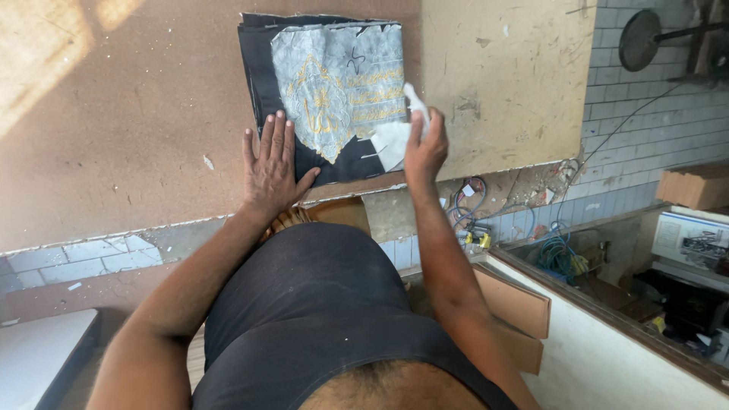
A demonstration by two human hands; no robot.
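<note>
Head view, looking straight down past a dark sleeveless shirt to a broad brown fibreboard worktable (114,129), scuffed and dusty, with a paler board (509,76) laid over its right part. Beyond the table's near edge lie grey tiled floor, a tangle of blue and yellow wires (474,220) and, far right, a sunken bay edged in white. A round black disc on a stand (639,39) stands at top right against white tiles. On the table lies a stack of black fabric pieces (262,72), squared together; the top piece carries a grey paper backing with gold embroidered ornament (338,87). The left hand (269,171) lies flat on the stack's near left corner, fingers spread wide and pressing down, thumb angled out along the fabric's lower edge. The right hand (425,148) hovers at the stack's near right corner, fingers pinched around a torn strip of white backing paper (395,137) lifted up from the fabric. A tan cardboard box (695,186) sits at the far right; below it is a white framed panel.
</note>
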